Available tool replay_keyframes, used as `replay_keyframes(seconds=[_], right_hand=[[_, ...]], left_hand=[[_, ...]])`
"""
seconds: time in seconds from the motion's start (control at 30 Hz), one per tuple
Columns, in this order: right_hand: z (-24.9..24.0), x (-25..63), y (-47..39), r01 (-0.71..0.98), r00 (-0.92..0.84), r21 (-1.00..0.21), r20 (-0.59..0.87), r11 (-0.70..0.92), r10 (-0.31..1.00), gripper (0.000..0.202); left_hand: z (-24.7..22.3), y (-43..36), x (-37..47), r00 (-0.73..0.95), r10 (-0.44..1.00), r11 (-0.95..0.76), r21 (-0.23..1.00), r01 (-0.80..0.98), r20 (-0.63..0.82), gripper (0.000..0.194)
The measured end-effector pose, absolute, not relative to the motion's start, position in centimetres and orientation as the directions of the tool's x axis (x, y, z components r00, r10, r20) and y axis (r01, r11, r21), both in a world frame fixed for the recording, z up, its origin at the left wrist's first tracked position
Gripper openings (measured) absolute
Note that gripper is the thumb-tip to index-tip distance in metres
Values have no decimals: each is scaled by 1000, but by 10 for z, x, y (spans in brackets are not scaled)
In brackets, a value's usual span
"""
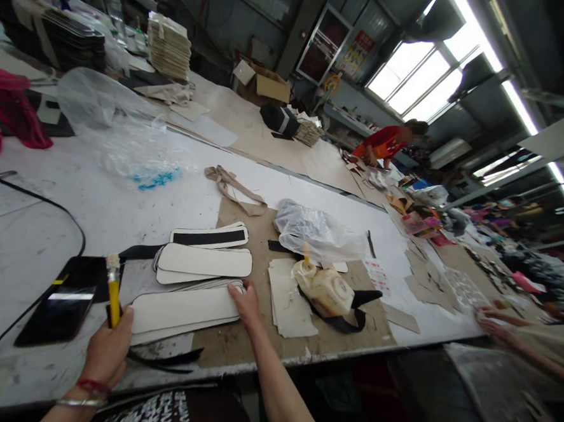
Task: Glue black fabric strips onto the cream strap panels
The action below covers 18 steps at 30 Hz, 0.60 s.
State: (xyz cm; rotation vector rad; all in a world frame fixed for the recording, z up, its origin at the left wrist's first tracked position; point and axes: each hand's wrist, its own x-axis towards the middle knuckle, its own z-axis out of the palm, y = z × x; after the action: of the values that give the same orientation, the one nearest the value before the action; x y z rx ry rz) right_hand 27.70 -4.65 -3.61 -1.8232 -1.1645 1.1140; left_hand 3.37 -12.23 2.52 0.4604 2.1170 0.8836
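My left hand is closed round a brush with a yellow handle, bristles pointing up. It rests against the left end of a stack of long white rounded panels. At the stack's right end, my right hand grips the edge, thumb on top. Just behind lies a second fanned pile of white panels, and beyond it a white panel with a black strip along its middle. Black straps lie in front of the stack, near the table edge.
A phone and black cable lie at left. To the right are a stained glue container, pale sheets and a plastic bag. Another person's hands are at the far right; a person in red bends over the table behind.
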Motion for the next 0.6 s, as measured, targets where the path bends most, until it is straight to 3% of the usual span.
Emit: replay_keyframes(seconds=[0.13, 0.23, 0.47, 0.6], right_hand=[[-45, 271, -65, 343, 364, -875, -212, -342, 907, 45], [-45, 270, -79, 355, 381, -908, -78, -224, 921, 46], [-33, 288, -97, 559, 252, -825, 263, 82, 931, 48], [-52, 304, -108, 683, 102, -711, 322, 169, 941, 50]], left_hand=[[19, -130, 41, -626, 566, 636, 767, -84, -537, 59], [10, -139, 46, -625, 598, 579, 810, -97, -502, 60], [16, -149, 44, -572, 735, 511, 852, 114, -365, 52], [5, -152, 40, -487, 821, 454, 858, 240, -298, 53]])
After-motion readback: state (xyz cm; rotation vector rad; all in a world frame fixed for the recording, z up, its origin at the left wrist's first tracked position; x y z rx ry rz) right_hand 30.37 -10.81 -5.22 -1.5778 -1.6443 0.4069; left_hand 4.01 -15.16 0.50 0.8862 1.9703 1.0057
